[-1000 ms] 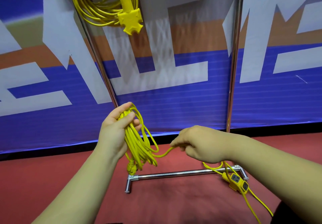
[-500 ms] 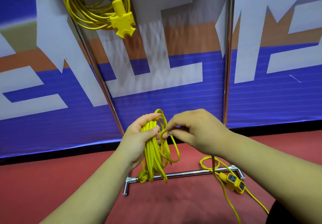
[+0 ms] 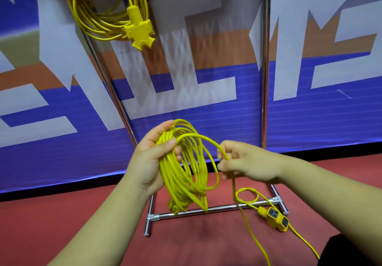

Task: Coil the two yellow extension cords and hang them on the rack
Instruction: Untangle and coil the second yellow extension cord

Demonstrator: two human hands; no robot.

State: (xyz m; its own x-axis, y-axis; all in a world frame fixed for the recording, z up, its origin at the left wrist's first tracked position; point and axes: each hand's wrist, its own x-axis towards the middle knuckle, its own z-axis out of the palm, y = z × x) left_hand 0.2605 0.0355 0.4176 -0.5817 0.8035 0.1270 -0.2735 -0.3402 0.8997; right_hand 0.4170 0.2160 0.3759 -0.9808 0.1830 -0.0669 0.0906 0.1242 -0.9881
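Yellow loops fill your left hand point(image 3: 148, 162). Its fingers and thumb are curled round the top of the half-coiled yellow extension cord point(image 3: 186, 183), and the bundle hangs from your palm down in front of the rack's low crossbar. Your right hand point(image 3: 250, 162) sits just beside it, fingers closed in a pinch on the cord's free strand point(image 3: 203, 138). That strand arches over from under your left thumb to your right fingertips. Below the pinch the cord drops to the floor, where a small loop of slack lies by the crossbar and two lengths trail off towards the bottom edge of view. On that slack, near the rack's right foot, lies a yellow socket block with two dark outlet faces point(image 3: 277, 219).

Further out stands the chrome tube rack point(image 3: 265, 79), its two uprights, crossbar and short feet resting on dull red flooring point(image 3: 62, 228). High on the rack's left side the second yellow extension cord point(image 3: 93, 17) hangs already coiled, with its yellow three-way socket head point(image 3: 140, 35) dangling at the front of the loops. Behind everything a printed banner wall point(image 3: 320, 121) of blue, white and orange blocks spans the view. A black strip point(image 3: 341, 154) runs along its base where it meets the floor.
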